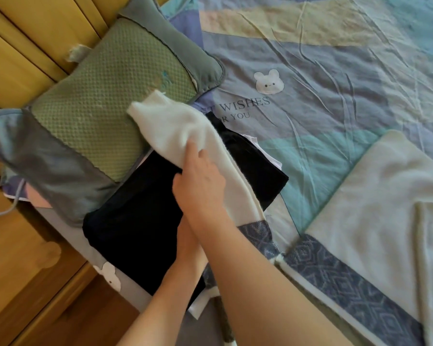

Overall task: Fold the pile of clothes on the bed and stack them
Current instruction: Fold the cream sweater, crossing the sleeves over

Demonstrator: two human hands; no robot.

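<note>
Two risks stand out, I judge. On the left, the dark folded stack (pixel 140 208) sits at the very edge of the bed (pixel 335 96), butted against the green pillow (pixel 105 116); a push toward that side could tip it off onto the wooden floor (pixel 68 318). Next, the white knit garment (pixel 175 131) is draped across the stack with its upper end flopping onto the pillow, so if it is dropped as it hangs it would land crooked and undo its fold.

The left hand (pixel 189 242) is mostly hidden under the right forearm; I cannot tell whether its grip is apart or together. The right hand (pixel 200 183) has its grip clamped on the white garment, fingers over the cloth.

That garment looks soft, fuzzy and cream-white, ending in a blue patterned band near the wrist. Farther right, a similar white piece with a blue patterned border (pixel 375 211) lies spread on the bed, not yet folded.
</note>
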